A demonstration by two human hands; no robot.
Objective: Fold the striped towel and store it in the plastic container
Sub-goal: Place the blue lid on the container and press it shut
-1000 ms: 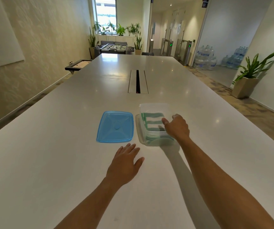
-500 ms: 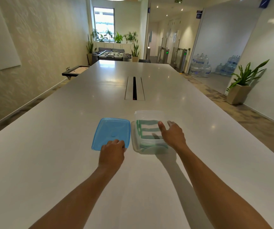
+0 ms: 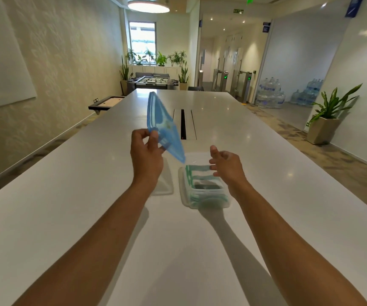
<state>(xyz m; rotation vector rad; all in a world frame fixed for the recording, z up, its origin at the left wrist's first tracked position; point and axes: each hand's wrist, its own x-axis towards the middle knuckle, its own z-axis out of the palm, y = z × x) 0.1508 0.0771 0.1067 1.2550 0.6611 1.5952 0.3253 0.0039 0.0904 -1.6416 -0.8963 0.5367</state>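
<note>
The green-and-white striped towel (image 3: 197,175) lies folded inside the clear plastic container (image 3: 202,200) on the white table. My left hand (image 3: 147,155) pinches a near corner of the blue lid (image 3: 163,127) and holds it tilted up in the air, left of and above the container. My right hand (image 3: 226,165) hovers over the container's right side with fingers spread and relaxed, holding nothing.
The long white table (image 3: 89,195) has a cable slot (image 3: 183,124) in its middle beyond the container. A potted plant (image 3: 328,120) stands on the floor at the right. A foosball table (image 3: 152,81) stands past the table's far end.
My left hand has taken hold of the blue lid and lifted it off the table, tilting it up. My right hand has come off the towel and opened above the container.
</note>
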